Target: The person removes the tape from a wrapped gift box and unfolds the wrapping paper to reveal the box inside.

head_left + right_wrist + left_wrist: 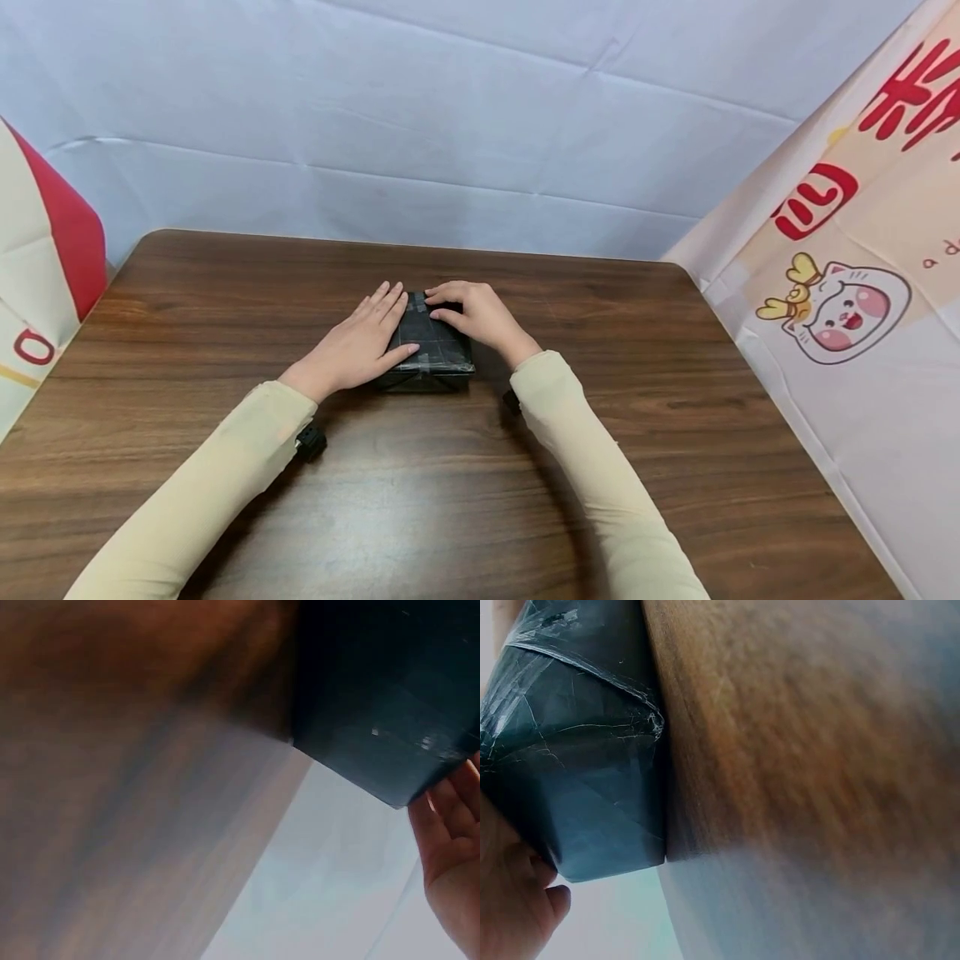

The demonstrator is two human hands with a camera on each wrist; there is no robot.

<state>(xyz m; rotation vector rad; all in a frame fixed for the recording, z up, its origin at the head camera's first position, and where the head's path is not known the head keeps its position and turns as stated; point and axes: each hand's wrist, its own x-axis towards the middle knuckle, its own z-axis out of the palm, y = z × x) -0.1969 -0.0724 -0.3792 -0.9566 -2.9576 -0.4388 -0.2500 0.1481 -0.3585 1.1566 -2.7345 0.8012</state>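
A black box (438, 346), wrapped in dark plastic with clear tape, lies on the wooden table. My left hand (356, 346) rests on its left side, fingers straight and pointing away, thumb reaching across the near part of the top. From the right, my right hand (483, 317) touches the far part of the top, fingers slightly bent, with thumb and forefinger apart beside a tape strip (420, 305). Crinkled tape (577, 664) shows on the wrapped side in the left wrist view. The right wrist view shows a smooth dark side (375, 690), with the fingers at its upper edge.
The brown wooden table (225, 333) has rounded far corners. Behind it hangs a pale creased cloth (450, 125). A printed banner (840, 308) stands along the right side, another red and white one (56, 225) at the left. Small black devices (310, 442) sit under both wrists.
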